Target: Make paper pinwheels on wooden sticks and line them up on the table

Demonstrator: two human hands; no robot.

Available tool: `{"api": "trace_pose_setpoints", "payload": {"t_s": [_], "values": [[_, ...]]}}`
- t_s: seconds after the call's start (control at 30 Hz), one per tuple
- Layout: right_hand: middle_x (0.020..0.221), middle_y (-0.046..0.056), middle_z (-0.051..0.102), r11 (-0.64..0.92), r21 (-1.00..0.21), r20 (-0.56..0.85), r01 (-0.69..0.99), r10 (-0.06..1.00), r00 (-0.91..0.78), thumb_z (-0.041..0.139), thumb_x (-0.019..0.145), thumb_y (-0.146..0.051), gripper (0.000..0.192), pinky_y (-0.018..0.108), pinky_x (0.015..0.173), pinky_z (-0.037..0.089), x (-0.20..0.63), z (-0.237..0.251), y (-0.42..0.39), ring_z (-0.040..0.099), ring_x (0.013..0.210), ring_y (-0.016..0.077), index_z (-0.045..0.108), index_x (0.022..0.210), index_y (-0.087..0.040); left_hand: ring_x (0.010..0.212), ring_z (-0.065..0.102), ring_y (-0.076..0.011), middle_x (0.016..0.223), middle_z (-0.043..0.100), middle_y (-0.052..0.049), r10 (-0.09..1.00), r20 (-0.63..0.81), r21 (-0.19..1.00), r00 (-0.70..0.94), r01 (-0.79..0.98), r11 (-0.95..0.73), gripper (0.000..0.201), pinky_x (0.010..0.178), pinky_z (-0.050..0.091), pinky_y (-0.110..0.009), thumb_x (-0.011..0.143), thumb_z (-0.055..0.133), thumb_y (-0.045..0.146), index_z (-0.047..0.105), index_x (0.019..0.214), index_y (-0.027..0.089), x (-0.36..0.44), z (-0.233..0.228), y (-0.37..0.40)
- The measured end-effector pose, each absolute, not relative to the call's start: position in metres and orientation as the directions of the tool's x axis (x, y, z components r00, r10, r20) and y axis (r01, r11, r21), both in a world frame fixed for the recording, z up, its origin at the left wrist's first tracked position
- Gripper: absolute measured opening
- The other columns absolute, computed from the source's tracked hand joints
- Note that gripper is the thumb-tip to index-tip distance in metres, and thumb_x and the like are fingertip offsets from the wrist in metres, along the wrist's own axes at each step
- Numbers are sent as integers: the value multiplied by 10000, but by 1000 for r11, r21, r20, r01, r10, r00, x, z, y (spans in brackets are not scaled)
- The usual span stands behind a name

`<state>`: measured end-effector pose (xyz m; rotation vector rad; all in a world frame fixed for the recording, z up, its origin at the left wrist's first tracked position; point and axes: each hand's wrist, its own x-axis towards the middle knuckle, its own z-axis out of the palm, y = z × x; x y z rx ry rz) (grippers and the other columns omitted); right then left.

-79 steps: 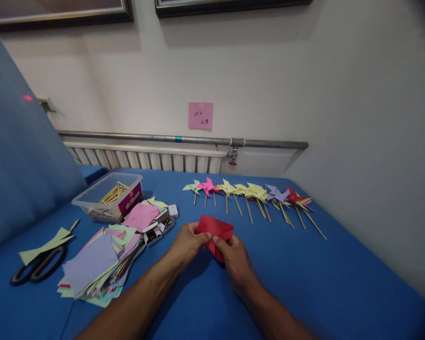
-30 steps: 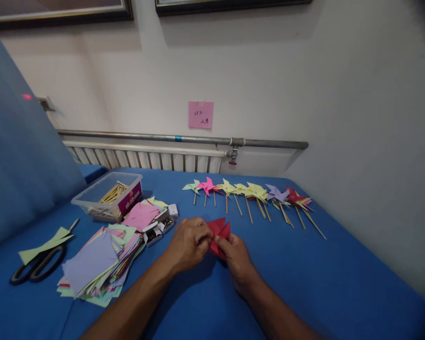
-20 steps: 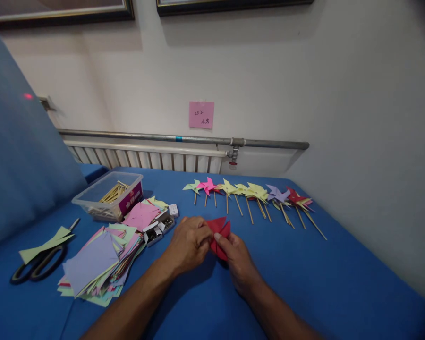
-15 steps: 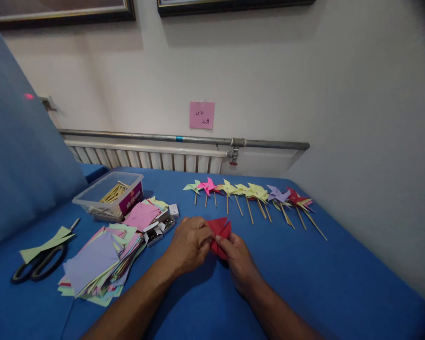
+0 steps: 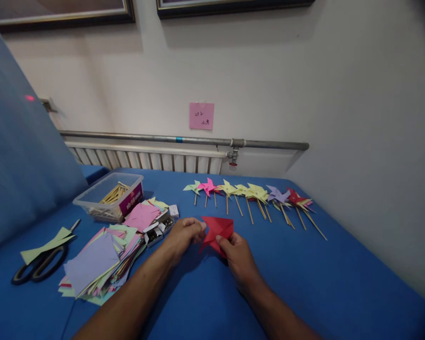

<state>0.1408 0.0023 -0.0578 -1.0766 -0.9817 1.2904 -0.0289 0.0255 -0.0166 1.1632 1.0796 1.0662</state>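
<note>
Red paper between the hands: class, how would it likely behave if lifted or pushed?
The red paper looks thin and folded, so probably light and floppy. The right hand pinches it by fingertips alone, so it likely needs little force. Its creases would probably crush if pressed.

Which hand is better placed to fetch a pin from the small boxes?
Left hand: it lies right beside the pin boxes, while the right hand pinches the red paper.

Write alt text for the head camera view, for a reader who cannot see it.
Two bare hands, left hand and right hand, hold a folded red paper over a blue table. A row of pinwheels lies beyond; a paper stack, scissors and a clear box lie to the left.
</note>
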Motion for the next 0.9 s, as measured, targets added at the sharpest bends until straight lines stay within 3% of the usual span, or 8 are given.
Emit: {"api": "trace_pose_setpoints", "payload": {"t_s": [0.07,0.17,0.33,0.5,0.9], "values": [[816,53,804,-14,-980,-22,-197,999,38,842,702,-400,309,322,676,510,140,-56,2,659,696,225,813,921,-184,551,479,-112,603,598,10,970,-114,986,215,-95,137,356,588,342,-254,636,853,465,655,666,171,-25,-17,22],[818,49,801,18,-992,15,-126,1000,26,810,730,-400,317,318,679,503,139,-54,-1,655,705,219,827,957,-179,588,535,-115,662,662,-13,955,-142,972,261,-144,184,324,624,387,-252,573,885,377,694,703,150,-18,-16,16],[832,51,812,33,-997,32,-66,999,17,772,747,-385,294,322,687,508,138,-52,-3,656,709,222,830,954,-185,585,568,-123,660,697,-36,951,-189,945,243,-218,243,252,611,412,-250,492,853,255,732,675,131,-14,-17,15],[906,81,839,15,-999,15,-42,1000,3,760,740,-408,336,356,755,540,138,-52,-2,707,781,259,823,975,-176,605,582,-137,691,730,-62,951,-149,946,272,-240,217,259,626,436,-259,502,781,230,793,723,96,-14,-20,17],[955,85,841,64,-997,61,34,994,-94,683,786,-378,342,345,751,542,140,-46,-6,716,797,247,821,1013,-162,541,448,-98,588,598,4,958,-77,995,278,-41,92,150,536,338,-240,533,725,240,711,631,128,-19,-23,21]]}}
